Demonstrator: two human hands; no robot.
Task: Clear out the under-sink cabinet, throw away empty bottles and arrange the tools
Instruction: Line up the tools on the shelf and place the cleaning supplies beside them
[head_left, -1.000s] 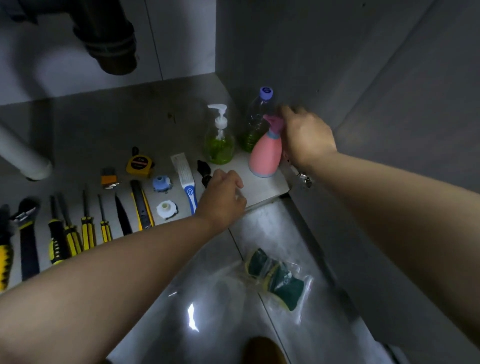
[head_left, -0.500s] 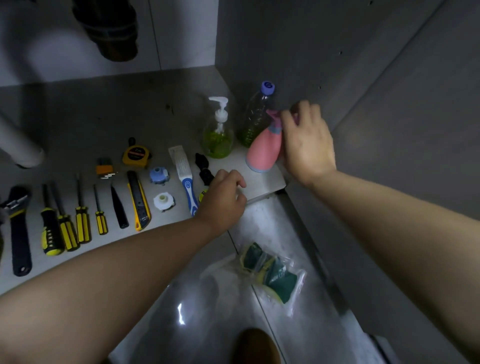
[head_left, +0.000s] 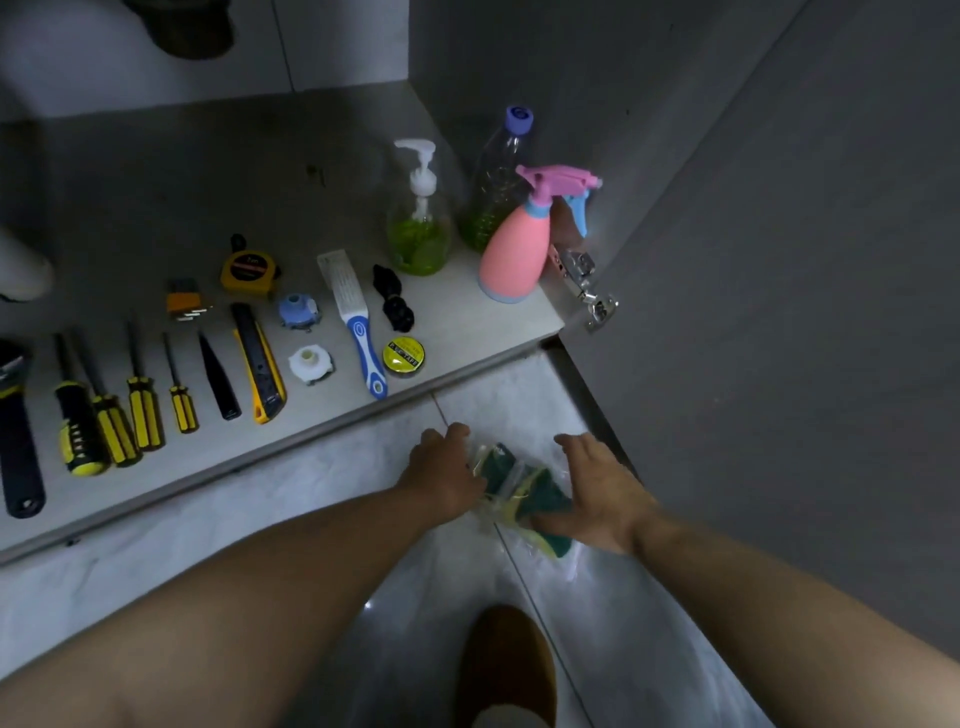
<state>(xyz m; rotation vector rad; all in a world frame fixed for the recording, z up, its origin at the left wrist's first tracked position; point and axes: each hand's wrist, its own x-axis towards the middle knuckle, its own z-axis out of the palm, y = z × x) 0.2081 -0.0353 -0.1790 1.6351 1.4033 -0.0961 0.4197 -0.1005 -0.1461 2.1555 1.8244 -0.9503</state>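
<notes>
Both off shelf (head_left: 467, 312) now, down at sponges (head_left: 519, 480): left hand (head_left: 441, 478) curled against them, grip unclear; right hand (head_left: 602, 493) spread, thumb touching. Means spray bottle (head_left: 511, 254) set, sponges probably next.

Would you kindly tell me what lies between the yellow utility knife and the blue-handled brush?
Head view: a blue fitting and, nearer, a white fitting lie between the utility knife and the brush.

sponge pack (head_left: 522, 486) on floor (head_left: 291, 514), before cabinet (head_left: 467, 312).
</notes>
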